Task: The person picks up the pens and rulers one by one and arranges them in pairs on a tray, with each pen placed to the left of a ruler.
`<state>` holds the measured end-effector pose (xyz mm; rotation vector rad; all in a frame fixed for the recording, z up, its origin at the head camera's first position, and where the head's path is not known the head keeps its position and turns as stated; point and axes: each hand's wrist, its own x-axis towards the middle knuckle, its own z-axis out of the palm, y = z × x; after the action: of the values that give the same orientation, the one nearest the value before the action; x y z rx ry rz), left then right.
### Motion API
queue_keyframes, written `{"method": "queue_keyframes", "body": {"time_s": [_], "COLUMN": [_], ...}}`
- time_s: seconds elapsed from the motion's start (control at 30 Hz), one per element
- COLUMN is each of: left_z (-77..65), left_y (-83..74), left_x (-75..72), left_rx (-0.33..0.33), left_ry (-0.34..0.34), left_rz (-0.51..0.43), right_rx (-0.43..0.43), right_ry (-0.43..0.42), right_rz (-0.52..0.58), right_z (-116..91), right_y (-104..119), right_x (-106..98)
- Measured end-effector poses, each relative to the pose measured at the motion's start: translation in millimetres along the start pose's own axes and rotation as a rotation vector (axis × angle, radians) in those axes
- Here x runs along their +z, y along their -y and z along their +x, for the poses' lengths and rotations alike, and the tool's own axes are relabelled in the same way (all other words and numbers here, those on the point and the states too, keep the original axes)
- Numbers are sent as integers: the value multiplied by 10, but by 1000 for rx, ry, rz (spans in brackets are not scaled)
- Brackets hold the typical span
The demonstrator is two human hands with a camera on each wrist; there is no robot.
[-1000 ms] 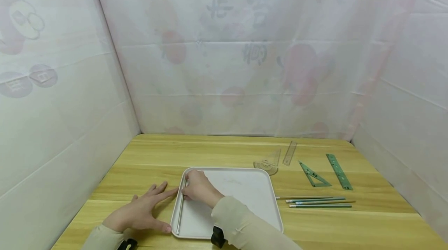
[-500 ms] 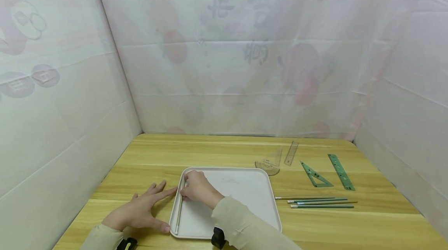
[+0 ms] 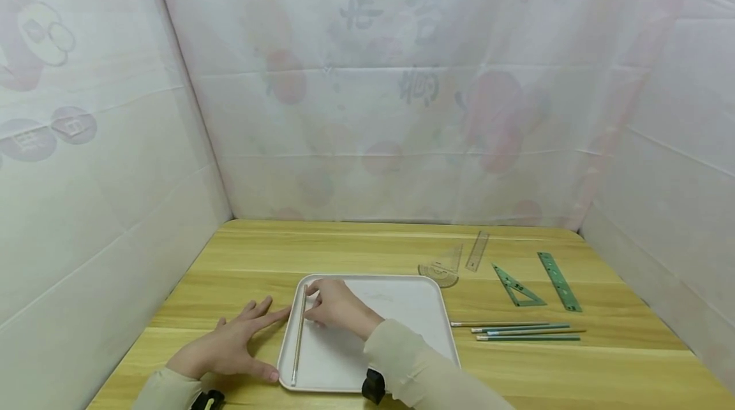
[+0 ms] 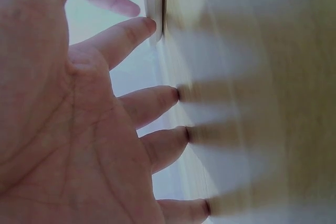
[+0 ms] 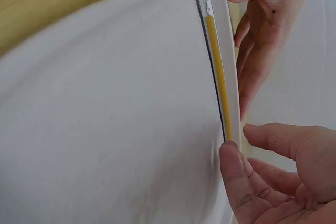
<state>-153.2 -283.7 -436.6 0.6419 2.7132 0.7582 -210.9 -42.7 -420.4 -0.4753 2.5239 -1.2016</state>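
A yellow pencil (image 3: 300, 340) with a white eraser lies along the left side of the white tray (image 3: 396, 321); in the right wrist view the pencil (image 5: 218, 66) runs close beside the rim. My right hand (image 3: 341, 308) is over the tray at the pencil's far part. Its thumb and fingers stand apart, and a fingertip (image 5: 231, 156) is right at the pencil's shaft. My left hand (image 3: 230, 343) is spread on the table, with its thumb and index finger at the tray's left rim. In the left wrist view the left palm (image 4: 68, 114) and straight fingers show.
Right of the tray lie several pencils (image 3: 528, 331), a green set square (image 3: 517, 289) and a green ruler (image 3: 559, 281). Behind the tray are a clear protractor (image 3: 439, 275), a clear triangle (image 3: 453, 260) and a clear ruler (image 3: 478, 252). Cloth walls (image 3: 396, 142) enclose the table.
My right hand has loosened from the pencil and shifted slightly right. The pencil now shows along more of its length, a little farther from the left rim. My left hand stays put.
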Motion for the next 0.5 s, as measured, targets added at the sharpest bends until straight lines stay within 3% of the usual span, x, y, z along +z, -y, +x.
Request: {"method": "queue_keyframes", "body": {"time_s": [0.5], "left_z": [3], "left_y": [9], "left_x": [9], "left_rx": [-16], "left_ry": [10], "left_rz": [-10], "right_rx": [-49], "right_ry": [24], "right_rz": [-128], "right_z": [-83], "right_y": [-239], "right_x": [-393]}}
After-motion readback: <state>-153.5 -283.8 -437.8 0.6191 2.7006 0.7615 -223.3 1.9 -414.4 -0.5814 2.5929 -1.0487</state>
